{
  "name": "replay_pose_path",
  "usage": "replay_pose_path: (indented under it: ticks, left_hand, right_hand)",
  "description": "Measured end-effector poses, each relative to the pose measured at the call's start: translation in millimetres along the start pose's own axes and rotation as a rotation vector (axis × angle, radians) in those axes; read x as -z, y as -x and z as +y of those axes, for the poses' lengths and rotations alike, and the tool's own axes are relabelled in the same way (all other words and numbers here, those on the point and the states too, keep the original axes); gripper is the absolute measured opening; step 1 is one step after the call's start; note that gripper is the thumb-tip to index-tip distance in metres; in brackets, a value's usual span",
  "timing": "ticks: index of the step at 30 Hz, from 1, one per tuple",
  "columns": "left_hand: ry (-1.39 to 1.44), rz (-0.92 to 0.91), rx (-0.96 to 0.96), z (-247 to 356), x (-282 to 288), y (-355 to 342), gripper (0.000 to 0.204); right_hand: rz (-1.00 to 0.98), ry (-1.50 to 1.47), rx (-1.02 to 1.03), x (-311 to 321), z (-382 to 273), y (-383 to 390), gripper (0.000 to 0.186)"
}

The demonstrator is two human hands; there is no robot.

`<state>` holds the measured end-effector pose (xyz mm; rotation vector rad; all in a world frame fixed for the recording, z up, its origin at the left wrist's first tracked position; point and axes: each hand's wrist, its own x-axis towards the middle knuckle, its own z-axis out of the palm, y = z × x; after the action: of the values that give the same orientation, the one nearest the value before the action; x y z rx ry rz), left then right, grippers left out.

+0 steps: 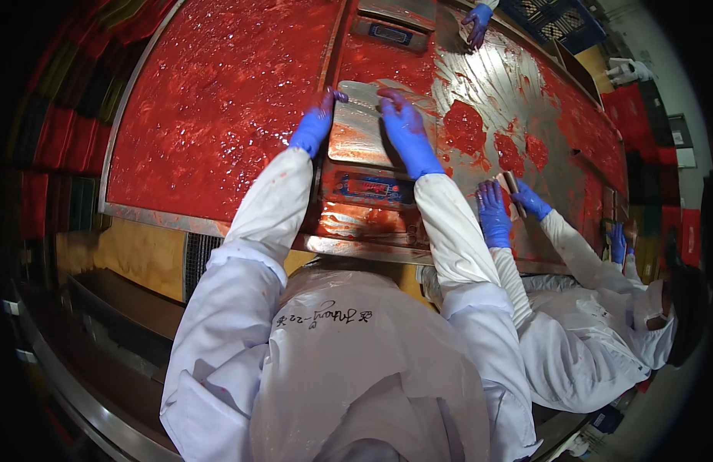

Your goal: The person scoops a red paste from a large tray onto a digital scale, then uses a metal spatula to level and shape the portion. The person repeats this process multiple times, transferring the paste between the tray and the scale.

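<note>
My left hand (314,123), in a smeared blue glove, has its fingers curled at the left edge of a steel scale pan (352,131). My right hand (402,123), also gloved, rests over the pan's right part with fingers bent and apart. Below the pan is the scale's blue control panel (372,189), streaked red. Wide beds of wet red pulp (195,100) fill the trays to the left, and red clumps (464,127) lie on bare steel to the right.
A second scale (391,31) stands beyond. A co-worker at lower right has gloved hands (495,215) by a handled tool (510,185); another gloved hand (475,23) reaches in from the top. Stacked red crates (68,131) line the left, and a dark crate (549,23) sits at top right.
</note>
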<state>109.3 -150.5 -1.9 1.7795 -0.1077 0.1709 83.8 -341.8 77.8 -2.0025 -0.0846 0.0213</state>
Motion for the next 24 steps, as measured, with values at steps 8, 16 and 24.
replay_pose_path:
  ticks: [8,16,24]
  left_hand:
    - [-0.415,-0.24,-0.194,-27.6,97.0,141.0,0.028]
    - [0.82,0.117,0.518,70.1,105.4,106.4,0.037]
    - [0.026,0.395,0.572,-2.3,175.0,102.8,0.047]
  right_hand:
    - [-0.231,-0.22,0.317,-84.3,-19.6,10.7,0.042]
    - [-0.673,-1.681,-0.406,-189.9,-73.0,14.5,0.081]
    - [-0.789,-1.091,-0.202,-190.6,-54.9,64.9,0.075]
